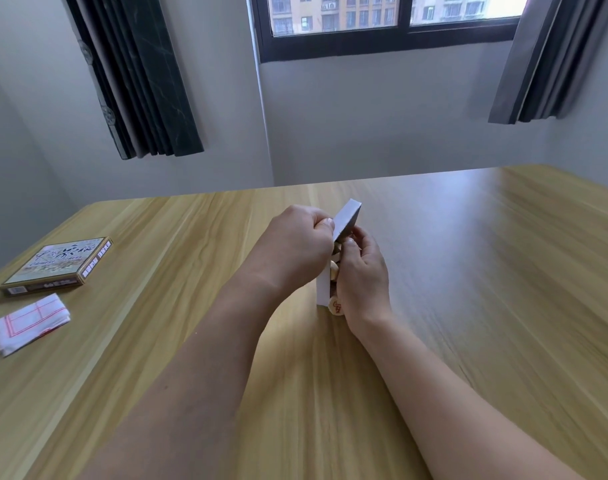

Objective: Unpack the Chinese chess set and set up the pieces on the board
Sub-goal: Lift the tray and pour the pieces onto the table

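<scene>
A white inner box (346, 216) of the chess set stands tilted on its edge at the middle of the wooden table (469, 271). My left hand (295, 244) grips its left side with the thumb on the white wall. My right hand (361, 278) curls round its right side. Pale round wooden pieces show between my hands; one with a red character (337, 307) sits at the box's lower end by my right wrist. The folded paper board (30, 323), white with red lines, lies at the far left. The printed box lid (58, 265) lies behind it.
The table runs wide to the right and towards me. Its far edge meets a grey wall under a window (392, 15). Dark curtains (136, 81) hang at the left, and grey ones at the right.
</scene>
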